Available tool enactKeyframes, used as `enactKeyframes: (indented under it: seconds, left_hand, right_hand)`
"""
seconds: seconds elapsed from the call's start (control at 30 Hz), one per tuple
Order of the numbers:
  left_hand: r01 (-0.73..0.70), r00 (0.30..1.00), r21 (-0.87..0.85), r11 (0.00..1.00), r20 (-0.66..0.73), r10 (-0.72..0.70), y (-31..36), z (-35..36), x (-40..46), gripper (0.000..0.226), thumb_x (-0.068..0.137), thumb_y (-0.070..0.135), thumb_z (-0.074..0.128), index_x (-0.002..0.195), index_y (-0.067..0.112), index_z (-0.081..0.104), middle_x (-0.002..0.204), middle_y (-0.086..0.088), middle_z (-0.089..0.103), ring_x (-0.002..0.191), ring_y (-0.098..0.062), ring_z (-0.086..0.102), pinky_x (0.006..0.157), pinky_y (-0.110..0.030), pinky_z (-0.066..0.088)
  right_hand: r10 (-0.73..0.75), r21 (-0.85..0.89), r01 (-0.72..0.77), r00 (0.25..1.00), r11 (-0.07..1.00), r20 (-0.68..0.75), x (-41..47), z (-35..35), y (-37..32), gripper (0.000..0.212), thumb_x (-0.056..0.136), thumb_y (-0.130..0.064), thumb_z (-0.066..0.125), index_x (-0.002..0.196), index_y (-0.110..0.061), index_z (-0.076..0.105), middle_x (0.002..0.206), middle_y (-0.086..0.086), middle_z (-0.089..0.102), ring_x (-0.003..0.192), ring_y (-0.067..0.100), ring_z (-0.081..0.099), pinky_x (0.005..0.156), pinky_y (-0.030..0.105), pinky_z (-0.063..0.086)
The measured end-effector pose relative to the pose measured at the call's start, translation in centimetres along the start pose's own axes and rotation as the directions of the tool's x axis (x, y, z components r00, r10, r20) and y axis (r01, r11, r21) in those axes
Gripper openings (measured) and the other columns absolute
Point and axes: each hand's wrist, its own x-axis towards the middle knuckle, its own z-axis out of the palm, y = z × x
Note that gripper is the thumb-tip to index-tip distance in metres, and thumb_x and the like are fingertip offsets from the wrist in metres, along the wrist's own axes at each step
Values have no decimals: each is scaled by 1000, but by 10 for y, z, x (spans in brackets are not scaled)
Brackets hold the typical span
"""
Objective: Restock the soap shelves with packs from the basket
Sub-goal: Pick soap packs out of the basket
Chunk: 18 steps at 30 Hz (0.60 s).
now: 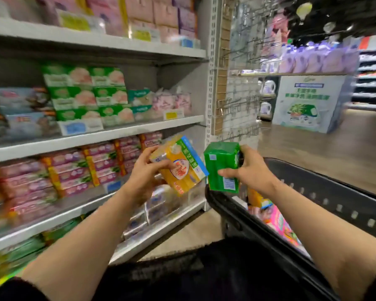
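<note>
- Yellow soap pack: left hand fingers wrapped around it, tilted toward the shelves, likely for placing.
- Green soap pack: right hand clamps it above the black basket, seemingly next.

The shelves stand to the left, stacked with soap packs on every level. The basket sits to the right, more packs lying inside it. Between them the left hand holds one pack before the shelves, beside the right hand holding another pack over the basket's rim.
</note>
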Motion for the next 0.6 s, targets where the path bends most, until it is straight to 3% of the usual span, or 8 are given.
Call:
enactKeyframes:
  seconds: [0.07, 0.17, 0.27, 0.37, 0.47, 0.6]
  left_hand:
    - [-35, 994, 7, 999, -106, 36, 16, -50, -19, 45, 68, -9, 72, 97, 20, 54, 83, -2, 67, 65, -18, 68, 55, -33, 54]
    - [-63, 966, -2, 998, -250, 61, 32, -127, -55, 58, 51, 0, 81, 99, 15, 53, 83, -2, 69, 65, -16, 70, 52, -31, 53]
    - [-72, 909, -78, 994, -417, 33, 33, -200, -95, 64, 47, 19, 82, 106, 9, 58, 84, -5, 66, 61, -15, 66, 46, -25, 49]
    - [-109, 844, -194, 975, -536, -12, 35, -257, -131, 39, 62, 25, 77, 98, 14, 66, 98, -12, 63, 75, -19, 61, 57, -31, 54]
    - [-231, 754, -304, 924, -656, -28, 48, -300, -162, 13, 80, 26, 68, 89, 17, 68, 94, -8, 64, 82, -20, 56, 69, -35, 49]
    - [-305, 642, -294, 906, -766, -32, 62, -344, -191, 8, 87, 25, 64, 94, 20, 66, 90, -4, 66, 83, -19, 59, 62, -33, 52]
  right_hand:
    - [-69, -22, 71, 993, 997, 97, 6, 51, -27, 69, 51, -31, 91, 110, -18, 57, 105, 1, 70, 96, 18, 67, 88, 41, 54]
    - [-175, -31, 186, 962, 982, 211, 6, 130, -65, 60, 60, -22, 90, 110, -16, 56, 103, -3, 67, 95, 14, 64, 88, 30, 51]
    - [-240, -5, 251, 927, 968, 287, -1, 204, -97, 56, 65, -21, 88, 110, -15, 56, 98, -6, 64, 89, 9, 61, 74, 11, 46]
    - [-263, 28, 268, 911, 963, 318, -10, 269, -116, 59, 64, -23, 89, 112, -9, 58, 104, 3, 65, 94, 18, 61, 75, 22, 45]
    - [-262, 68, 254, 910, 965, 322, -24, 325, -130, 56, 63, -22, 89, 106, -10, 56, 102, 7, 65, 91, 22, 61, 72, 27, 45]
    - [-292, 123, 266, 904, 956, 313, -41, 381, -145, 56, 63, -26, 89, 106, -14, 55, 102, 8, 64, 92, 24, 60, 76, 32, 46]
